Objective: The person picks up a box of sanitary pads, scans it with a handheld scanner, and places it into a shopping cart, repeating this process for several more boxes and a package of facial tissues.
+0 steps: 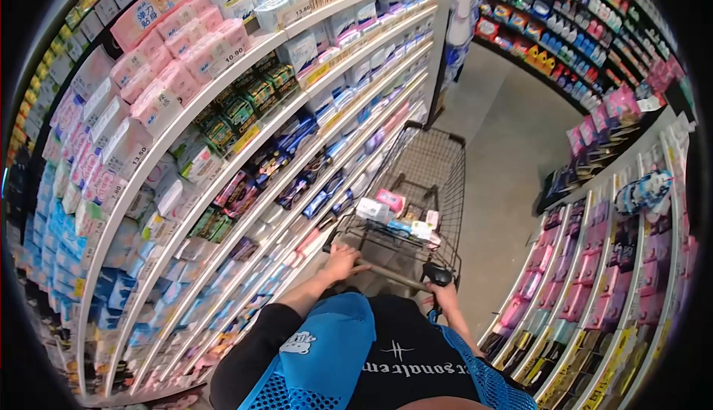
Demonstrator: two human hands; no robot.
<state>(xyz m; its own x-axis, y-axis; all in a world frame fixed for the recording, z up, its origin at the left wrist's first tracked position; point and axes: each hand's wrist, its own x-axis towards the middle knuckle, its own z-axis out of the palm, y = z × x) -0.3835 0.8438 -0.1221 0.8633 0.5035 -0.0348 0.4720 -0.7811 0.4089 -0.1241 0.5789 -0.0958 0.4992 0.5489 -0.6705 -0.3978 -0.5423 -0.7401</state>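
A black wire shopping cart (459,187) stands in front of me, its handle bar (394,275) running across just ahead of my body. My left hand (343,263) is closed on the left part of that bar. At the right end, my right hand (444,295) is closed round the handle, beside a rounded black piece (438,273) that partly covers the fingers. Inside the basket lie a white pack (373,209), a pink pack (391,200) and several smaller blue and white packs (420,229).
Close on my left rises a long shelf (260,46) filled with pink, white, blue and dark packs. Lower shelves with pink packs (579,295) line the right side. Grey floor (505,128) runs ahead between them, toward more stocked shelves (564,31) at the back.
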